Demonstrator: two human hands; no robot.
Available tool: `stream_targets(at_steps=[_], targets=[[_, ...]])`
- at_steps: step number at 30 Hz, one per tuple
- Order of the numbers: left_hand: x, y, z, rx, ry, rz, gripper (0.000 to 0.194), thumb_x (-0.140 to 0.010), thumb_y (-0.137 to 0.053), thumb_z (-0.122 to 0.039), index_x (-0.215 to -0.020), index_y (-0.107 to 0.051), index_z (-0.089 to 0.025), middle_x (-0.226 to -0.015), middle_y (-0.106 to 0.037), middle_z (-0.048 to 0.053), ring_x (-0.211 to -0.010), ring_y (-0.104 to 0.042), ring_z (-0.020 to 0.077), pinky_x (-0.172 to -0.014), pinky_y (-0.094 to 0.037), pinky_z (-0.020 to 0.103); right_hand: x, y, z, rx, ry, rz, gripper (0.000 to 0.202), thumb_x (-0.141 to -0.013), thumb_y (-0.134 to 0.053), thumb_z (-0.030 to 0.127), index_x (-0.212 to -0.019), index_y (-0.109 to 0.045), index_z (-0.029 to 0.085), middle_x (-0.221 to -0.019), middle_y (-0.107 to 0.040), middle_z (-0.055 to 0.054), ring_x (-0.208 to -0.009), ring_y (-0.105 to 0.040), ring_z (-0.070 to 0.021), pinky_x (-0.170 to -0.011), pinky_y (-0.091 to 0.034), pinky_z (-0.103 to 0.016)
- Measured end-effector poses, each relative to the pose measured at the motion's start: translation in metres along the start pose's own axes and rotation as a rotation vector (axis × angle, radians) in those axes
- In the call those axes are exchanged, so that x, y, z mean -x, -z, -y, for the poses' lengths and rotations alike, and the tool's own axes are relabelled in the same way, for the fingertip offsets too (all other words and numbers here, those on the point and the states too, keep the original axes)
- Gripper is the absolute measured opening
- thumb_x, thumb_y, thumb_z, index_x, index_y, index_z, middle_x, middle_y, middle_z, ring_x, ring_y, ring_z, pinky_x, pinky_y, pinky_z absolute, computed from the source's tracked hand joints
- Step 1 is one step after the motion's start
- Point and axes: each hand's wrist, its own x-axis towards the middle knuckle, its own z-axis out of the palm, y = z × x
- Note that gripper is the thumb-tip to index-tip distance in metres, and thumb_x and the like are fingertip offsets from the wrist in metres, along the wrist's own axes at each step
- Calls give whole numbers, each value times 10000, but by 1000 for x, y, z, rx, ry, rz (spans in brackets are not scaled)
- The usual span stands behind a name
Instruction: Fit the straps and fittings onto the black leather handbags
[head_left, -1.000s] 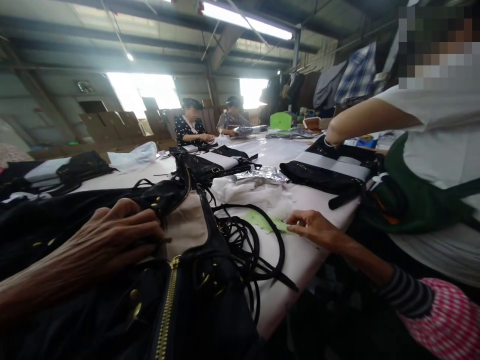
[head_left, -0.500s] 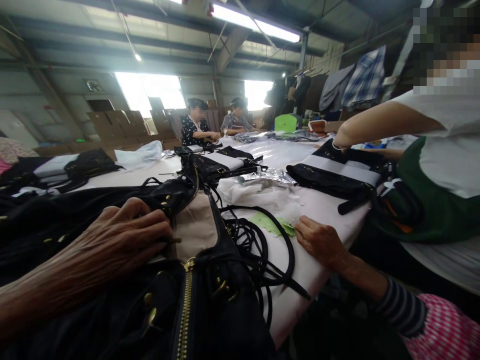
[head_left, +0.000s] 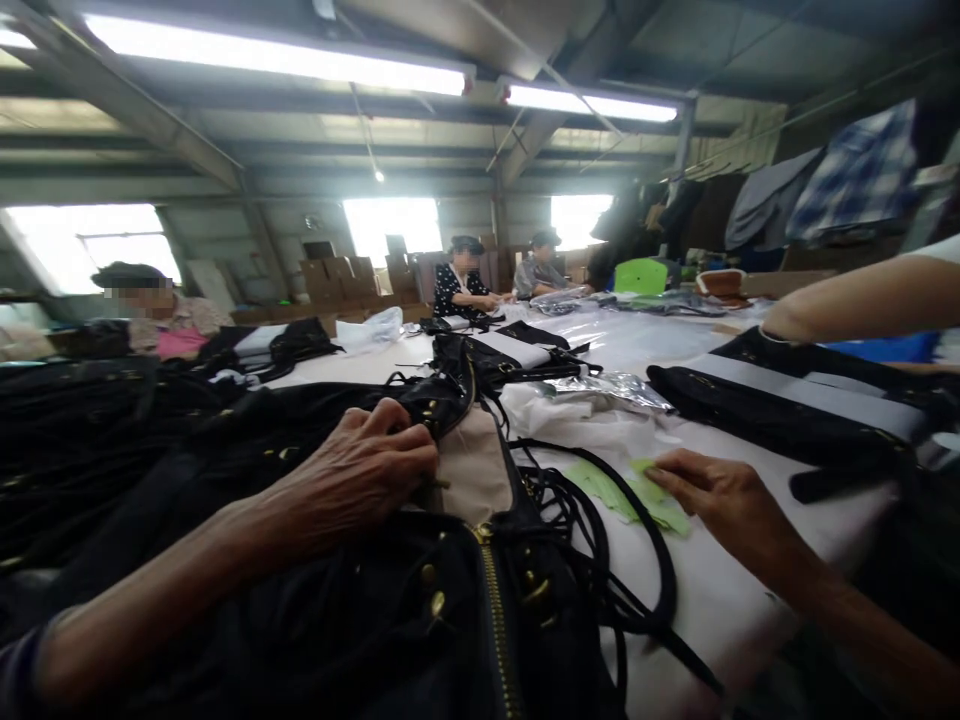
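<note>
A black bag with brass fittings lies in front of me, its gold zipper undone and its beige lining showing. My left hand is closed on the edge of the bag's opening, fingers curled at the lining. To the right, my right hand pinches the corner of a green paper slip. More green slips lie under it on the white table. Black straps loop between the bag and the slips.
Crumpled white wrapping and silver film lie beyond the slips. At right, a co-worker's arm reaches over a black bag with a white band. Another banded bag lies ahead. Several people sit farther back.
The view has swung left, so everything sits farther right in the picture. My right hand now has a green slip raised slightly at its fingertips. My left hand keeps its place on the bag.
</note>
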Motion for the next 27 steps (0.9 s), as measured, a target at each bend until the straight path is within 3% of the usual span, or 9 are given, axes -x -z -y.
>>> stream_targets(at_steps=[2,5,8,11,14,19,24,27], targets=[[2,9,1,-2,30,120,127,-992,-531,-133,-923,-597,-216,-982,-612,-9,-956,-426,202,-806,-280,361,-14,-25,47,-207,-26,95,310,-764,-742,477,-864,-723,185,-683,-648,-24,-510,-483,-121,-441,-354,-240],[-2,14,2,-5,55,218,94,-965,-596,-147,-952,-617,-238,-1022,-607,-11,-984,-410,218,-784,-245,383,-37,-75,110,-434,-43,312,231,-757,-748,365,-809,-666,156,-547,-579,25,-410,-435,-73,-376,-263,-186],[-6,14,4,8,71,248,98,-971,-595,-176,-991,-634,-264,-1021,-608,-5,-971,-398,225,-749,-237,381,-58,-125,139,-446,-104,544,130,-803,-646,256,-726,-636,151,-432,-548,36,-321,-390,-62,-336,-240,-170],[-8,14,6,38,90,262,102,-987,-575,-197,-1005,-641,-273,-1003,-604,-2,-964,-398,225,-752,-249,373,-72,-159,137,-377,-134,704,138,-772,-585,184,-641,-621,157,-402,-541,33,-303,-413,-77,-320,-263,-174],[-7,14,9,67,85,261,93,-990,-568,-204,-978,-641,-260,-1011,-598,-3,-980,-400,226,-767,-265,370,-80,-176,131,-376,-99,676,138,-704,-569,133,-571,-592,158,-414,-539,36,-321,-422,-72,-330,-265,-177],[-6,7,13,85,87,198,126,-992,-560,-208,-1018,-657,-284,-1109,-581,-5,-1024,-406,225,-783,-286,365,-81,-189,137,-492,-143,513,153,-650,-581,121,-511,-531,161,-413,-467,54,-350,-373,-51,-341,-241,-181],[-7,5,13,28,44,165,95,-1003,-566,-284,-998,-661,-278,-1100,-599,-3,-1021,-432,221,-797,-302,378,-78,-194,133,-425,-174,721,53,-625,-555,157,-595,-598,163,-436,-510,29,-351,-425,-90,-355,-289,-203],[-10,9,12,-88,0,160,79,-996,-576,-301,-991,-641,-255,-1038,-630,9,-1030,-452,244,-832,-320,413,-81,-197,131,-352,-101,652,60,-652,-523,160,-613,-567,172,-463,-478,36,-381,-399,-83,-388,-286,-206]])
